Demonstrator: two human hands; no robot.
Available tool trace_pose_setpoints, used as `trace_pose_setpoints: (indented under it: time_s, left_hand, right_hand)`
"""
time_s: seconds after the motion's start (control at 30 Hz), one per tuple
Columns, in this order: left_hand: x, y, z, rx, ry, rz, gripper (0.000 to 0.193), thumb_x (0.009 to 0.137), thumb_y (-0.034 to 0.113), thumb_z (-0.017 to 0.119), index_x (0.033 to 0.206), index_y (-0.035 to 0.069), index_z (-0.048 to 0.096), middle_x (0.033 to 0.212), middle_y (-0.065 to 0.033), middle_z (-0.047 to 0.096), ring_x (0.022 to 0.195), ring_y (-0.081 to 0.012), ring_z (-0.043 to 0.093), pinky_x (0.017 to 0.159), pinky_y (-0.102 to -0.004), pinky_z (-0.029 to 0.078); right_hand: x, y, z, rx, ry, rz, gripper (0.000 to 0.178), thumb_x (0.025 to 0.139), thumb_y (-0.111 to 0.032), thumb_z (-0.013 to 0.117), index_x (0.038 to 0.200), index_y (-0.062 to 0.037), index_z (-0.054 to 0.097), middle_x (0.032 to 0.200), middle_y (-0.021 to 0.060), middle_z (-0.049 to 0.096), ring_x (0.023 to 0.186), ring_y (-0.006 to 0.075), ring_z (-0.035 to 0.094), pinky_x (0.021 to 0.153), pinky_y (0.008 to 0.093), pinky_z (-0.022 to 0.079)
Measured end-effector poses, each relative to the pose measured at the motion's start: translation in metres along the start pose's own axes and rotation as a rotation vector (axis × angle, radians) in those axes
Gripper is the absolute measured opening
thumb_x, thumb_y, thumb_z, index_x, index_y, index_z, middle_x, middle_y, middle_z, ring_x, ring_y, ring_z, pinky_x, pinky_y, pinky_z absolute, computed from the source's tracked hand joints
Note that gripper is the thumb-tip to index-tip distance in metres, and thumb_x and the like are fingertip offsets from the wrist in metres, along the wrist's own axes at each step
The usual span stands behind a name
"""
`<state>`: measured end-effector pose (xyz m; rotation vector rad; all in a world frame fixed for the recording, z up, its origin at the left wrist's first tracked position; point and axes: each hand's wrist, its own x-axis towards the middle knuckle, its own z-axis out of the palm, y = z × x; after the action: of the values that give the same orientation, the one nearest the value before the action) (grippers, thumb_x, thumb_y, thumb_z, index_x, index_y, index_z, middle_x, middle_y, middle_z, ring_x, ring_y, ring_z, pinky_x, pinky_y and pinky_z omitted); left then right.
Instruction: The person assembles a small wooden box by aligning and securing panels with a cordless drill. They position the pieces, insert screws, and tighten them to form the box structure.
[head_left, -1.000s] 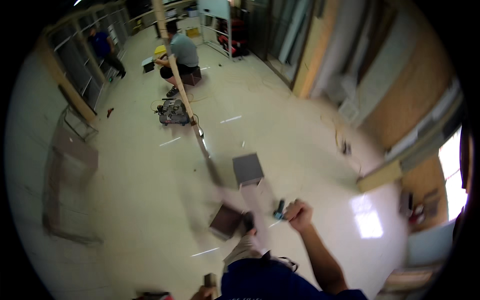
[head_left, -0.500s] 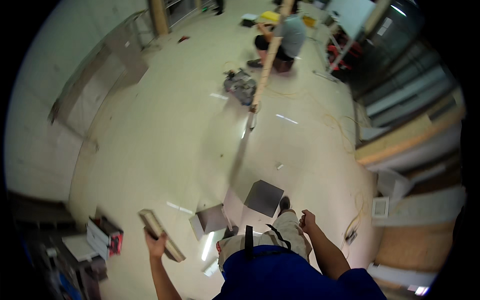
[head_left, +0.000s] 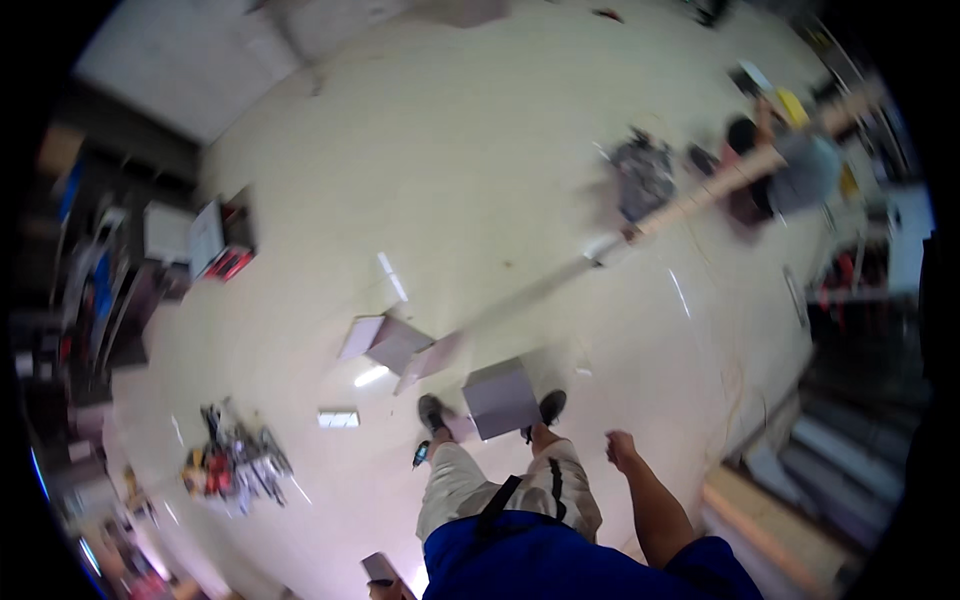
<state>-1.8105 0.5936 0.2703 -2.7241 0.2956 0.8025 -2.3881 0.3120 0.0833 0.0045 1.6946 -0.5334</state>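
Observation:
At the lower edge, my left hand [head_left: 383, 591] grips a short flat board [head_left: 381, 568]; most of the hand and the board's lower part are cut off by the picture's edge. My right hand [head_left: 620, 451] hangs at my right side with its fingers curled closed, and nothing shows in it. On the floor between my shoes stands a grey-brown box [head_left: 501, 398], the thing nearest to my right hand. Left of it lie grey and pale panels [head_left: 400, 345], partly folded or leaning together.
A long wooden post [head_left: 715, 188] crosses the upper right, near a seated person [head_left: 800, 170] and a dark grey bundle [head_left: 642, 175]. Mixed tools [head_left: 232, 462] lie at the left. Shelving with a red-and-white case [head_left: 222, 243] lines the left; long stock [head_left: 840, 450] lies at the right.
My view has swung to the left, so the room is turned in the picture. My left hand with the board has dropped to the lower edge. The right hand stays closed at my side.

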Motion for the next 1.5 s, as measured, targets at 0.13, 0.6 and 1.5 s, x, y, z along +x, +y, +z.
trace_pose_setpoints:
  time_s: [0.13,0.6,1.5]
  left_hand:
    - [0.004,-0.011,0.042,-0.146,-0.035,0.117,0.079,0.061,0.05,0.082,0.105,-0.007,0.051,0.096,-0.0291,0.068,0.094,-0.0445,0.067,0.079,-0.047,0.056]
    - [0.211,0.091,-0.044,-0.724,-0.042,0.125,0.075,0.068,0.043,0.076,0.115,-0.006,0.046,0.105,-0.0308,0.065,0.101,-0.045,0.065,0.088,-0.0486,0.053]
    - [0.55,0.432,0.169,-1.86,-0.282,0.098,0.061,0.079,0.04,0.077,0.115,0.002,0.045,0.092,-0.0093,0.059,0.08,-0.0203,0.061,0.073,-0.036,0.053]
  right_hand:
    - [-0.011,-0.001,-0.02,-0.409,0.056,0.106,0.013,0.082,-0.014,0.061,0.07,-0.0096,0.057,0.049,0.0017,0.037,0.037,0.0163,0.037,0.035,0.0338,0.03]
    - [-0.053,-0.105,0.329,-1.194,-0.124,-0.852,0.024,0.071,-0.009,0.063,0.053,-0.0024,0.048,0.048,0.0033,0.041,0.047,0.0147,0.038,0.046,0.0359,0.033]
    - [0.353,-0.06,0.727,-1.397,-0.737,-0.518,0.027,0.09,-0.016,0.061,0.07,-0.0061,0.045,0.061,0.0015,0.037,0.056,0.0095,0.039,0.051,0.032,0.034]
